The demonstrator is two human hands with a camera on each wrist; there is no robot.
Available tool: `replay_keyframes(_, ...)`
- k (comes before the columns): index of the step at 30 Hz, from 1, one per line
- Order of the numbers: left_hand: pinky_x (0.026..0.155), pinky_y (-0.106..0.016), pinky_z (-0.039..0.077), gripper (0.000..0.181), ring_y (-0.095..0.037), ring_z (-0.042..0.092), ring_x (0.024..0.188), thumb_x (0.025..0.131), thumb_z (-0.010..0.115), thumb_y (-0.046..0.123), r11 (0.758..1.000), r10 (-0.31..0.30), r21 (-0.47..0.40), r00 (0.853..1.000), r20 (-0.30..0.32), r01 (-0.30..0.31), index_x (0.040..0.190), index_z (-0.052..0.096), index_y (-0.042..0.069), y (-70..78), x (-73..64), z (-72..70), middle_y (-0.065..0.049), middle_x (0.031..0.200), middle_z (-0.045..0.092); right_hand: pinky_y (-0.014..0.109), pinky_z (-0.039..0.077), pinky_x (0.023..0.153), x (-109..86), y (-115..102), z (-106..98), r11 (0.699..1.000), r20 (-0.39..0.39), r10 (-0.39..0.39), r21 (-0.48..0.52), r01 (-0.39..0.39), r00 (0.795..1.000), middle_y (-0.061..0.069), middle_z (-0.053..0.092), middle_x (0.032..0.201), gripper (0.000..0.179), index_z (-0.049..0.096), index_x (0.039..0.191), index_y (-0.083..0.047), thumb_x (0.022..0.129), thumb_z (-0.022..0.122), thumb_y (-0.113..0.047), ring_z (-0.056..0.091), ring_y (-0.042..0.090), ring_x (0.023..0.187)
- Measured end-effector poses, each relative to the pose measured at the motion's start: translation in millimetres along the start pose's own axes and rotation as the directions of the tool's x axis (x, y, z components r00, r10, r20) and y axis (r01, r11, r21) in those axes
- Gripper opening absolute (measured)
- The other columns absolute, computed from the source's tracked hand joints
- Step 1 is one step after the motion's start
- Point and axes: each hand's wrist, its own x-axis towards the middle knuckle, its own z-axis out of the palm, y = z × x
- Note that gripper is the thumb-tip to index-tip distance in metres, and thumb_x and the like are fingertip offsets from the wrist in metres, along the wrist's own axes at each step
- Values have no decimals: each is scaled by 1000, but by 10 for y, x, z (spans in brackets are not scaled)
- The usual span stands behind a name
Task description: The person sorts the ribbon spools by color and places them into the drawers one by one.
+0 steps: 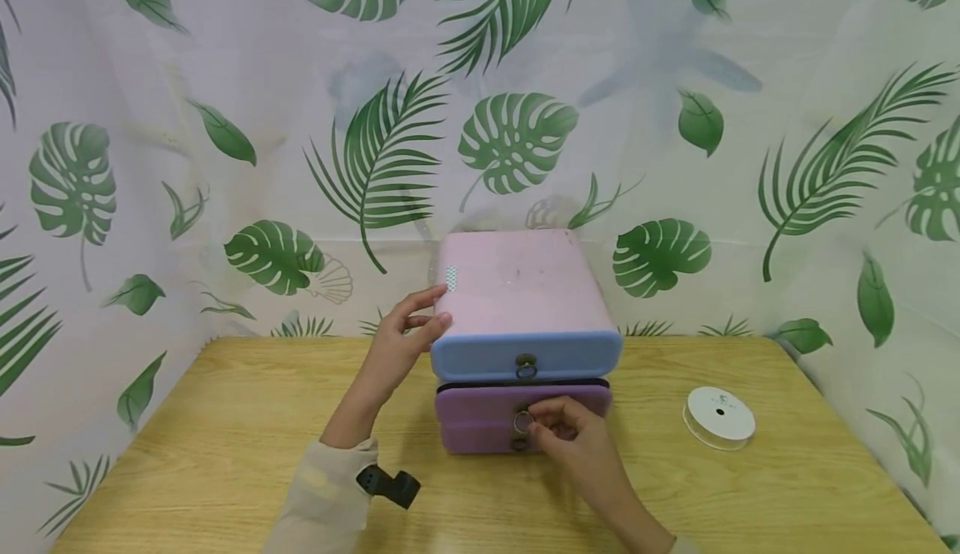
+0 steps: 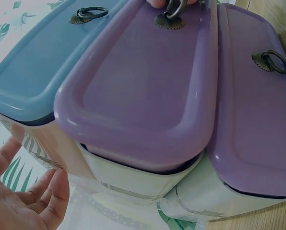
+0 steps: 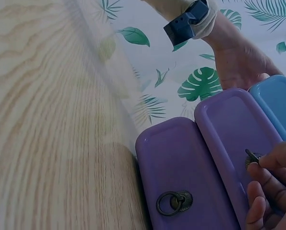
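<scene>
A small pink chest of drawers [image 1: 517, 279] stands on the table with one blue drawer front [image 1: 480, 358] above two purple ones. My right hand [image 1: 581, 441] pinches the metal ring pull [image 1: 522, 421] of the middle purple drawer [image 2: 138, 91] between thumb and fingers. That drawer juts out slightly past the others in the left wrist view. Below it, the bottom purple drawer [image 3: 169, 153] has its own ring, untouched. At the chest's left side, my left hand [image 1: 401, 337] rests its fingers on the edge, mostly straight.
A white ribbon spool [image 1: 731, 412] lies flat to the right of the chest. Behind the wooden table [image 1: 225, 454] hangs a leaf-patterned cloth [image 1: 517, 54]. A black strap device [image 1: 388, 485] sits on my left wrist.
</scene>
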Motion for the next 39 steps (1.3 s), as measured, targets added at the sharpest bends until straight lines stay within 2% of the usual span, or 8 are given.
replay_keyframes(5,82,-35,51,43,-22,53,111,89,59,32,1000,-3,0,1000,0,3,130,48,36,2,2,2,5,135,46,19,47,68,32,-11,18,1000,-10,14,-18,-15,1000,5,67,83,17,66,97,-9,81,66,-5,59,5,73)
replay_keyframes(16,82,-34,52,44,-23,52,111,90,58,29,1000,6,-12,1000,5,-6,132,47,32,5,-4,-4,1,135,46,19,50,69,94,69,53,999,-20,-34,-13,33,999,5,67,84,17,63,98,-9,82,66,-4,61,6,74)
replay_keyframes(22,82,-34,52,44,-23,51,112,90,57,27,1000,2,-15,1000,11,-2,133,47,33,0,-7,-10,1,136,45,19,50,65,77,98,61,999,-16,-44,-27,44,999,5,68,86,21,62,100,-9,81,66,-2,61,6,71)
replay_keyframes(29,84,-35,51,46,-25,50,114,90,58,30,1000,-15,-19,1000,12,15,134,46,31,18,-7,-7,-3,137,42,19,49,60,-10,141,27,999,41,-15,-27,16,999,9,68,91,23,63,103,-9,81,67,-3,60,10,70)
replay_keyframes(34,83,-35,51,45,-25,50,114,90,57,29,1000,-9,-25,1000,15,9,134,46,31,23,-8,-10,-2,137,42,19,48,59,-36,245,28,998,53,21,-67,-17,998,10,68,95,22,64,102,-9,81,67,-3,57,4,68)
replay_keyframes(39,83,-35,51,44,-24,49,114,90,57,29,999,-12,-36,1000,16,13,133,47,32,14,-8,-8,0,136,43,19,49,58,-39,332,55,995,50,61,-88,-57,997,9,68,94,22,65,100,-8,79,67,-1,57,4,65)
